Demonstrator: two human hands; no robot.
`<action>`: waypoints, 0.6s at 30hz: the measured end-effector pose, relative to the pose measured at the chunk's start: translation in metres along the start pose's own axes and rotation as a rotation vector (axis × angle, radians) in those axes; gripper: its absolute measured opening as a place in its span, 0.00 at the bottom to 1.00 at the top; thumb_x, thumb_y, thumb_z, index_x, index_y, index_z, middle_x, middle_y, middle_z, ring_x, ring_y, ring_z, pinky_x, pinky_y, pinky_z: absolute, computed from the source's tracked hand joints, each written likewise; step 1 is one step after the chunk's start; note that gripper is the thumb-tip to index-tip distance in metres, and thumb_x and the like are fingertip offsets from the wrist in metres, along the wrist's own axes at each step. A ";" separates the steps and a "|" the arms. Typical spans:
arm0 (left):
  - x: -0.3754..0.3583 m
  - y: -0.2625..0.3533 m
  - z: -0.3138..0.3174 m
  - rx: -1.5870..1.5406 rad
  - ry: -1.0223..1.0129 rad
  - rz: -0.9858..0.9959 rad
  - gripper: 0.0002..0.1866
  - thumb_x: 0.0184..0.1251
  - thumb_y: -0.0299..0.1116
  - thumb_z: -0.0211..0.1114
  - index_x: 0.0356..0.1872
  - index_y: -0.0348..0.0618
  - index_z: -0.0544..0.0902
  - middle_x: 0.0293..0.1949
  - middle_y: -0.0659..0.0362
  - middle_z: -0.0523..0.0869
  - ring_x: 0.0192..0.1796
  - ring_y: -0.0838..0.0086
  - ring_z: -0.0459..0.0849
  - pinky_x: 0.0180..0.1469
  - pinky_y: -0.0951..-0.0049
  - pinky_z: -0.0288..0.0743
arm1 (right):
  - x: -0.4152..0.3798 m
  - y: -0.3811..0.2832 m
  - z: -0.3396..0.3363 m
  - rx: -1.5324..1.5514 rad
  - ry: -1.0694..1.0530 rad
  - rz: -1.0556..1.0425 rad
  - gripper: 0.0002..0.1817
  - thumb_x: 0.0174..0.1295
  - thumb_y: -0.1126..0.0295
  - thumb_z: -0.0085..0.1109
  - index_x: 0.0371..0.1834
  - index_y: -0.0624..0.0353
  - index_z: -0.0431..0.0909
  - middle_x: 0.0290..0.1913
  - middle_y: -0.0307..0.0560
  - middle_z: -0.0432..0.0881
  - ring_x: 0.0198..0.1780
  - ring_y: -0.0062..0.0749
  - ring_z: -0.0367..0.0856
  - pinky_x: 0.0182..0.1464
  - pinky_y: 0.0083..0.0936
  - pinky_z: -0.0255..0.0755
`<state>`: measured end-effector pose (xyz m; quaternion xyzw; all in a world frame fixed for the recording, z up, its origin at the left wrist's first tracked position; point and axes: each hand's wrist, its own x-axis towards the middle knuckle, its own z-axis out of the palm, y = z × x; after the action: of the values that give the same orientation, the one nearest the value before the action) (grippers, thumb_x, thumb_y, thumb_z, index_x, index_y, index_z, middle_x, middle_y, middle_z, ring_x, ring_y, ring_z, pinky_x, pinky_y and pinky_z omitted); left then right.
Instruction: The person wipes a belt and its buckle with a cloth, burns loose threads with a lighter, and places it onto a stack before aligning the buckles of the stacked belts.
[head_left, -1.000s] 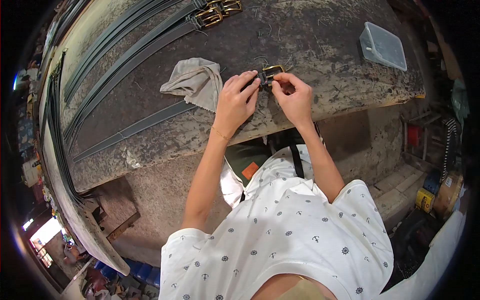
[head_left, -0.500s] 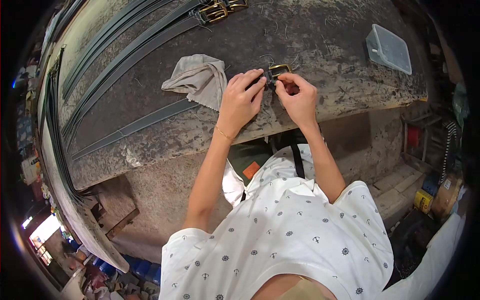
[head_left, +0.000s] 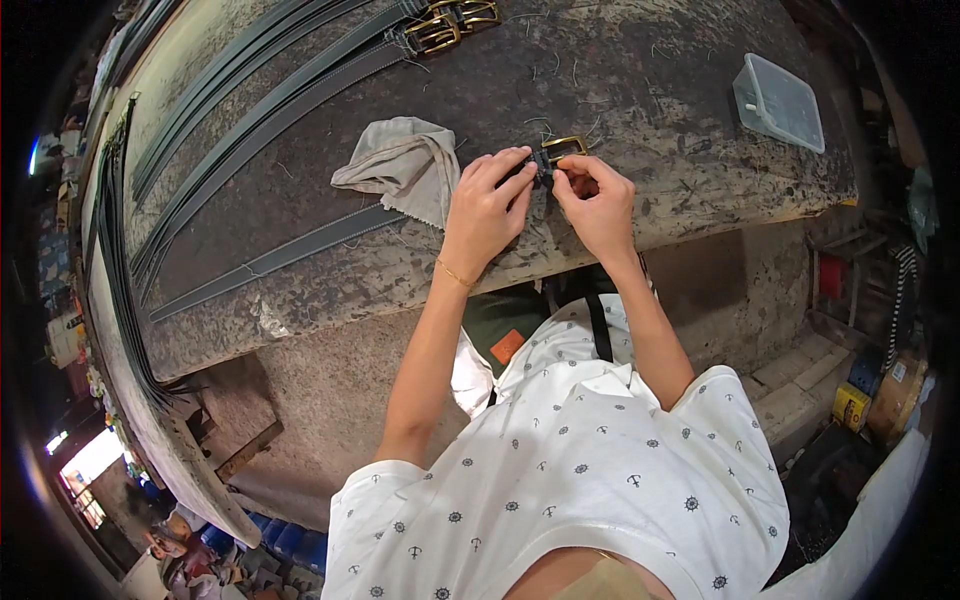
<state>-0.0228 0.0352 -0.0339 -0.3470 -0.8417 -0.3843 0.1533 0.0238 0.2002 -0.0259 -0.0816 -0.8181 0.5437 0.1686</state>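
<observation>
Landmark: a crumpled pale grey fabric cloth point(head_left: 405, 165), lying on the dark, worn desk point(head_left: 660, 195). Just right of the cloth we find the left hand point(head_left: 488, 205). Its grip is closed down on a dark leather belt end point(head_left: 543, 160), fingers bent over the top.

The rectangular gold-toned metal buckle point(head_left: 566, 142) sits at this belt end, right of the cloth and just past the left hand's fingertips.

Right hand point(head_left: 603, 205): farther right of the cloth, close by the buckle's near side. Grip nearly closed, thumb and forefinger bent in toward each other by the belt end; we cannot tell whether the tips meet or hold anything.

From the cloth's near edge a long flat dark grey strap point(head_left: 300, 254) runs off leftward. Cloth and left hand hide any join, so we cannot tell whether it belongs to the belt end.

Beyond the cloth and to its left, we note several long dark grey belts point(head_left: 310, 100), side by side; their gold-toned metal buckles point(head_left: 441, 38) lie beyond the cloth. Well to its right stands a clear rectangular plastic box point(head_left: 785, 105).
</observation>
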 end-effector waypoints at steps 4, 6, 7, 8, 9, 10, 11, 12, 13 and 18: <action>0.001 0.002 -0.002 0.006 -0.017 0.003 0.13 0.58 0.21 0.70 0.46 0.39 0.87 0.53 0.55 0.86 0.52 0.60 0.85 0.58 0.61 0.76 | 0.000 0.001 -0.001 -0.003 -0.012 -0.004 0.08 0.57 0.77 0.67 0.39 0.67 0.84 0.32 0.45 0.85 0.27 0.22 0.80 0.31 0.22 0.75; 0.001 0.002 -0.002 0.008 -0.019 -0.003 0.14 0.58 0.21 0.69 0.46 0.39 0.87 0.53 0.55 0.86 0.52 0.60 0.85 0.59 0.61 0.76 | 0.000 0.000 0.000 0.001 -0.001 -0.004 0.08 0.57 0.77 0.67 0.39 0.67 0.84 0.32 0.45 0.85 0.27 0.23 0.80 0.31 0.22 0.75; 0.001 0.003 -0.002 0.008 -0.022 0.004 0.14 0.58 0.21 0.69 0.46 0.39 0.87 0.53 0.55 0.86 0.52 0.60 0.85 0.59 0.61 0.76 | 0.000 0.000 0.000 0.004 0.005 -0.005 0.08 0.57 0.77 0.67 0.39 0.67 0.84 0.32 0.46 0.85 0.27 0.24 0.80 0.31 0.22 0.75; 0.001 0.003 -0.002 0.008 -0.021 0.001 0.14 0.58 0.21 0.69 0.46 0.39 0.87 0.53 0.55 0.86 0.52 0.60 0.85 0.58 0.61 0.76 | 0.000 0.001 0.001 0.006 0.013 -0.007 0.08 0.57 0.77 0.67 0.39 0.67 0.84 0.32 0.46 0.85 0.27 0.24 0.80 0.31 0.22 0.75; 0.002 0.003 -0.002 0.009 -0.019 -0.002 0.14 0.58 0.21 0.69 0.46 0.39 0.87 0.53 0.56 0.87 0.52 0.60 0.85 0.58 0.61 0.76 | -0.001 0.003 0.001 0.002 0.011 -0.015 0.08 0.57 0.77 0.67 0.39 0.66 0.84 0.32 0.46 0.85 0.27 0.25 0.81 0.31 0.23 0.75; 0.002 0.003 -0.002 0.010 -0.020 0.006 0.14 0.58 0.21 0.69 0.46 0.39 0.87 0.53 0.56 0.87 0.52 0.60 0.85 0.58 0.61 0.76 | 0.000 0.003 0.001 -0.003 0.010 -0.024 0.08 0.57 0.77 0.68 0.39 0.66 0.84 0.32 0.46 0.85 0.27 0.26 0.81 0.31 0.23 0.75; 0.002 0.004 -0.002 0.007 -0.017 0.002 0.14 0.58 0.21 0.69 0.46 0.39 0.87 0.53 0.56 0.87 0.52 0.60 0.85 0.58 0.61 0.76 | 0.000 0.003 0.001 -0.001 0.016 -0.027 0.08 0.57 0.77 0.68 0.39 0.66 0.84 0.32 0.46 0.85 0.27 0.26 0.81 0.31 0.23 0.75; 0.002 0.004 -0.002 0.004 -0.013 -0.005 0.14 0.58 0.20 0.69 0.46 0.39 0.87 0.53 0.56 0.87 0.52 0.60 0.85 0.58 0.61 0.76 | 0.001 0.002 0.000 -0.001 0.012 -0.024 0.08 0.57 0.77 0.68 0.39 0.66 0.84 0.32 0.46 0.85 0.27 0.26 0.81 0.31 0.23 0.75; 0.002 0.003 -0.002 0.004 -0.016 -0.003 0.14 0.58 0.20 0.69 0.46 0.39 0.87 0.53 0.56 0.87 0.52 0.60 0.85 0.58 0.61 0.76 | 0.000 0.002 0.000 -0.002 0.006 -0.020 0.08 0.57 0.77 0.68 0.39 0.66 0.84 0.32 0.46 0.85 0.27 0.27 0.81 0.31 0.23 0.75; 0.002 0.005 -0.003 0.002 -0.014 -0.019 0.14 0.58 0.20 0.69 0.46 0.39 0.87 0.53 0.56 0.87 0.52 0.59 0.85 0.57 0.61 0.77 | 0.000 0.001 -0.001 -0.002 0.010 -0.032 0.08 0.57 0.77 0.68 0.39 0.66 0.84 0.32 0.46 0.85 0.27 0.26 0.81 0.31 0.22 0.75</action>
<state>-0.0208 0.0360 -0.0288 -0.3416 -0.8463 -0.3825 0.1439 0.0240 0.2012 -0.0263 -0.0712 -0.8190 0.5396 0.1814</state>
